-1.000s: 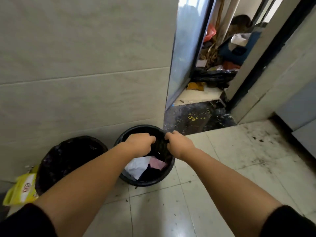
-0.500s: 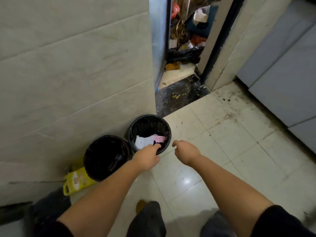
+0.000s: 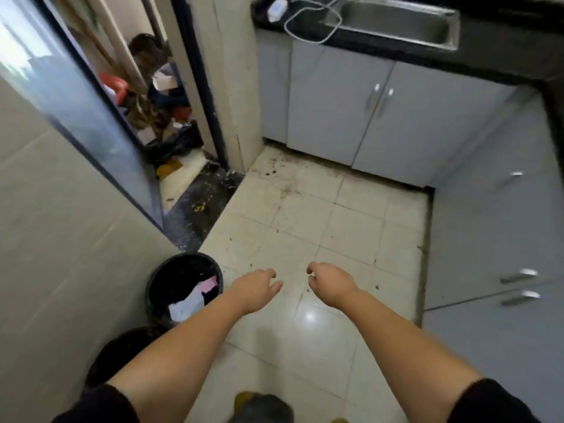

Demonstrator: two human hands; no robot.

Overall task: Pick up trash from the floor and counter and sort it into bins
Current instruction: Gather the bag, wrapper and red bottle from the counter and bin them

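Two black bins stand against the tiled wall at the lower left. The farther bin (image 3: 158,277) holds white and pink scraps (image 3: 195,296). The nearer bin (image 3: 119,352) is mostly hidden behind my left forearm. My left hand (image 3: 256,290) hovers just right of the farther bin, fingers loosely curled and empty. My right hand (image 3: 331,285) hangs over the floor tiles beside it, also loosely curled, holding nothing. Small dark crumbs (image 3: 274,170) dot the floor near the cabinets.
Grey cabinets (image 3: 335,117) run along the back and right, under a black counter (image 3: 503,47) with a steel sink (image 3: 396,16) and a white device with a cord (image 3: 276,9). A doorway at the left shows a cluttered room with a black bag (image 3: 177,145).
My view has swung up and right from the bins toward the kitchen floor and cabinets. Both hands have left the farther bin and now hang apart over the floor.
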